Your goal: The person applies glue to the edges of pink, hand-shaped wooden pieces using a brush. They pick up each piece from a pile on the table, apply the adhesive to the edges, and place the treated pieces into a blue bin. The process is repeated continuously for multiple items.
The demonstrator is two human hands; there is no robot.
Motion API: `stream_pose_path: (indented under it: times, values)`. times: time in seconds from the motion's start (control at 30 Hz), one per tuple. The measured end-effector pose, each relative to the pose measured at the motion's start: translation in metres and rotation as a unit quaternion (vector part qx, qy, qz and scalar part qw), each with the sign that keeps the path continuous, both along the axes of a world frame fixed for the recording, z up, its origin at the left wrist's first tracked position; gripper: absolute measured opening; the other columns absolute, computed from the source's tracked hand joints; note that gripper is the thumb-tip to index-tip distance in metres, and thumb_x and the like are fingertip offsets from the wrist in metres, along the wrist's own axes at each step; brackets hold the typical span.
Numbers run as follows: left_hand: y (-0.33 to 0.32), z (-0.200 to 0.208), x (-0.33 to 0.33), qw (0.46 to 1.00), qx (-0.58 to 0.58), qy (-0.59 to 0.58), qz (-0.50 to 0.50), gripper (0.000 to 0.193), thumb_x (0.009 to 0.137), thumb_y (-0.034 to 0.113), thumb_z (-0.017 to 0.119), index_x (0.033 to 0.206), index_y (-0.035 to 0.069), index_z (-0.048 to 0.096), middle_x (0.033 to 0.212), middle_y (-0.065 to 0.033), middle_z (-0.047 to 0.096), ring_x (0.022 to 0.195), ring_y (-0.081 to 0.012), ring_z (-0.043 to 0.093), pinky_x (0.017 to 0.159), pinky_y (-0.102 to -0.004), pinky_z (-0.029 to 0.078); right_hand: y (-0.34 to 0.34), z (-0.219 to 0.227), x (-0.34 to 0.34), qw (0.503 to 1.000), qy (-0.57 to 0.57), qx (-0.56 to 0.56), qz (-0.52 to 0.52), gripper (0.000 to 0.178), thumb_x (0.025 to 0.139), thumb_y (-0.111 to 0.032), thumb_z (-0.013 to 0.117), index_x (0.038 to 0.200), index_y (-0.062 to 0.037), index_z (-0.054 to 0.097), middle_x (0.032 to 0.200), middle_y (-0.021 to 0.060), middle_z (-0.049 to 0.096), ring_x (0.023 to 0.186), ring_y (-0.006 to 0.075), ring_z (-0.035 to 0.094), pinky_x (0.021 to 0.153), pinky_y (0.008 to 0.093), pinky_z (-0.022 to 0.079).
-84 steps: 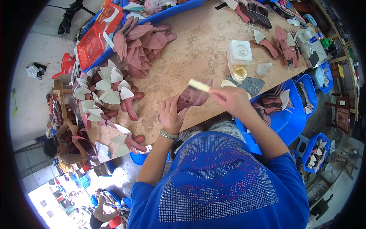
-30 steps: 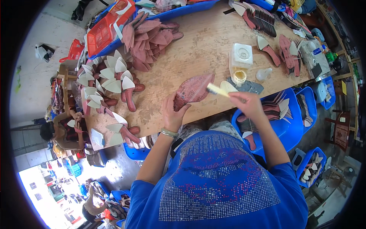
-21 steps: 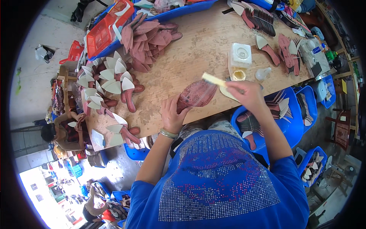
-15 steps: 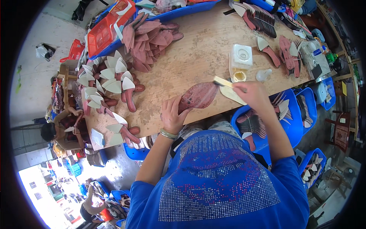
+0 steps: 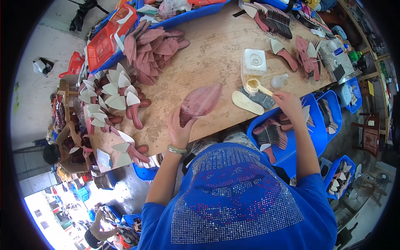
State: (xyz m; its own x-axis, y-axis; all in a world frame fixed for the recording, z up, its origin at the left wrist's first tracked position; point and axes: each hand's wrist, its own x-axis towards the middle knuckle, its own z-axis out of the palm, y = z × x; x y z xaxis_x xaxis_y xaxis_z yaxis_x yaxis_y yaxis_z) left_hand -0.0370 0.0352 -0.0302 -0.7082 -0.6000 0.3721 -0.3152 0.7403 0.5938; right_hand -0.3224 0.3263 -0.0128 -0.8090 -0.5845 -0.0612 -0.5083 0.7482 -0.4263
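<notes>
My left hand point(image 5: 179, 128) is closed round the narrow end of a reddish insole point(image 5: 203, 100), its broad pointed part raised a little over the table and slightly blurred. In my right hand point(image 5: 288, 103) is the pale handle of a brush point(image 5: 265, 90). The brush's head end is at the mouth of a small round pot point(image 5: 252, 85) of yellowish paste, so its bristles are hidden. That pot adjoins a white plastic container point(image 5: 253, 62). Just in front lie a cream sole-shaped piece point(image 5: 246, 103) and a dark grey pad point(image 5: 266, 100).
Reddish insoles are heaped point(image 5: 152, 52) at the far left, above several insoles with white pointed pieces point(image 5: 118, 89). A blue bin point(image 5: 310, 133) of soles adjoins the right front edge. A clear squat bottle point(image 5: 279, 81) stands near the container. Another person point(image 5: 71, 141) sits beyond the left edge.
My right hand has taken the brush from the insole's tip rightward to the paste pot. My left hand has shifted left with the insole, tilting its tip upward. The grey pad has come into view.
</notes>
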Motion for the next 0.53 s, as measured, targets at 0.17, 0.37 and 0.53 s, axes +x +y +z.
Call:
stream_pose_path:
  times: [0.17, 0.37, 0.53]
  values:
    - [-0.009, -0.015, 0.010, 0.971, 0.237, 0.000, 0.038, 0.055, 0.087, 0.012, 0.070, 0.133, -0.002, 0.046, 0.113, -0.0120, 0.058, 0.097, -0.0191, 0.059, 0.087, -0.0295, 0.047, 0.010, -0.046, -0.005, 0.999, -0.018, 0.005, -0.035, 0.023, 0.087, -0.031, 0.059, 0.097, -0.0151, 0.073, 0.085, 0.0154, 0.070, 0.078, 0.0355, 0.068, 0.069, 0.0455, 0.053]
    - [-0.014, -0.015, 0.003, 0.872, 0.485, 0.064, 0.033, 0.059, 0.097, 0.016, 0.056, 0.145, 0.000, 0.026, 0.112, -0.0078, 0.059, 0.096, -0.0142, 0.056, 0.087, -0.0274, 0.046, -0.021, -0.095, -0.036, 0.999, -0.007, 0.046, -0.010, 0.025, 0.085, -0.032, 0.061, 0.096, -0.0133, 0.072, 0.083, 0.0184, 0.070, 0.080, 0.0368, 0.067, 0.073, 0.0473, 0.054]
    - [-0.027, -0.056, 0.029, 0.786, 0.601, 0.141, 0.019, 0.050, 0.100, 0.026, 0.052, 0.140, 0.003, 0.032, 0.127, -0.0159, 0.057, 0.115, -0.0261, 0.058, 0.099, -0.0373, 0.047, -0.047, -0.109, -0.057, 0.998, -0.028, 0.044, 0.045, 0.026, 0.084, -0.030, 0.062, 0.096, -0.0097, 0.072, 0.083, 0.0190, 0.070, 0.081, 0.0363, 0.068, 0.074, 0.0469, 0.055]
